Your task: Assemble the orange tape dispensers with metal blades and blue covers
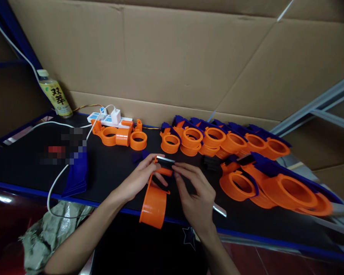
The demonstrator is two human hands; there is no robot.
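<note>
My left hand (141, 176) is closed around the neck of an orange tape dispenser (153, 206), whose ring hangs down over the table's front edge. At the dispenser's upper end sits a black blade holder (165, 163) with a silver serrated blade (165, 158) along its top. The fingers of my right hand (196, 191) pinch the right end of this black holder. Partly hidden behind my right hand, a shiny metal strip (219, 210) pokes out to the right. Several small black pieces (210, 163) lie beyond that hand.
Orange dispensers with blue parts (215, 135) stand in rows at the back and right; loose orange ones (138, 141) sit left of them. Blue flat pieces (77, 175) are stacked at left. A power strip (110, 119), white cable (57, 179) and drink bottle (56, 95) are also there.
</note>
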